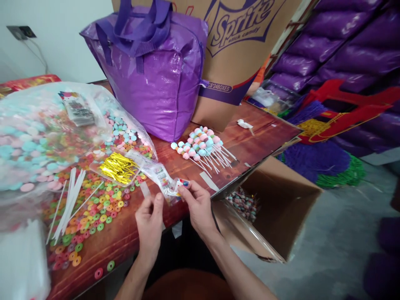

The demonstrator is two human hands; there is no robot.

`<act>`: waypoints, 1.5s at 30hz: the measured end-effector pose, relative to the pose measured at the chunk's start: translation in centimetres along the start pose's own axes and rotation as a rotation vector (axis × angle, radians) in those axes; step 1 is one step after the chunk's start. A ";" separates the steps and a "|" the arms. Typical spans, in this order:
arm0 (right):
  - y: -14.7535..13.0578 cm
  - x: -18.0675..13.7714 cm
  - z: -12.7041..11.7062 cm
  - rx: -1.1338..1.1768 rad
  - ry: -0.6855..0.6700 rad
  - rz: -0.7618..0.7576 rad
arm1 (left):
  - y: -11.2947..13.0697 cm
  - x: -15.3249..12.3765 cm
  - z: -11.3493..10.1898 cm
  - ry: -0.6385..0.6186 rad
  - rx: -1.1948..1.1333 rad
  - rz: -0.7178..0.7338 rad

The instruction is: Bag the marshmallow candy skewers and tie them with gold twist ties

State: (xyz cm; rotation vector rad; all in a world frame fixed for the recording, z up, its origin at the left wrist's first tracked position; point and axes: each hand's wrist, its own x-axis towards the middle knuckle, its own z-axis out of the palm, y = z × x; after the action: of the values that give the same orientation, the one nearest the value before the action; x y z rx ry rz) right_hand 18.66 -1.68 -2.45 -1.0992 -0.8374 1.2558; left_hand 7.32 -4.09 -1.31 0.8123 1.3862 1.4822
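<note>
At the table's front edge, my right hand [198,204] pinches the end of a small clear plastic bag with colourful print [163,178]. The bag stretches away to the left over the table. Just left of it, my left hand [150,221] is closed, thumb against the curled fingers; whatever is between them is hidden. Close by, a clear tray [96,167] holds gold twist ties [117,167]. Ring-shaped gummy candies [103,208] lie scattered around it, with white sticks [70,200] on top. Beyond my hands lies a pile of candy skewers [203,143], pastel and round-topped on white sticks.
A large clear bag of pastel candies [31,121] covers the table's left side. Behind stand a purple bag [156,79] and a cardboard carton [237,54]. An open cardboard box [281,208] below the right edge contains wrapped pieces. Purple packages [337,37] are stacked at the right.
</note>
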 end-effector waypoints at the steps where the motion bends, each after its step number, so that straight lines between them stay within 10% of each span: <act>1: 0.0 0.1 -0.1 -0.013 0.005 -0.011 | 0.0 -0.2 0.1 -0.102 -0.043 -0.112; 6: -0.8 -0.5 0.3 -0.140 -0.037 -0.029 | 0.4 0.7 1.0 -0.219 -0.572 -0.570; 15: -1.1 -0.8 0.5 -0.258 -0.032 -0.138 | 0.3 1.6 1.7 0.097 -0.657 -0.376; 32: 0.7 1.0 -1.3 -0.399 -0.165 -0.031 | -0.2 2.7 1.2 0.197 -0.613 -0.304; 36: -0.2 2.7 -1.9 -0.625 -0.160 -0.190 | -0.6 3.5 0.7 0.249 -0.633 -0.348; 41: -2.4 7.5 -3.5 -1.241 0.207 -0.540 | -0.4 3.9 0.4 0.306 -0.671 -0.314; 45: -2.8 10.8 -4.9 -1.665 0.235 -0.397 | -0.2 4.3 0.0 0.306 -0.672 -0.330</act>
State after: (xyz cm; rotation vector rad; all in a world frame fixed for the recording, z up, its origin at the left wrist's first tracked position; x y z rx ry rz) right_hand 25.74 8.15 -2.09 -2.0904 -1.8488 -0.1871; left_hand 5.81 -0.11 -2.03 -0.0637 1.0493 1.6925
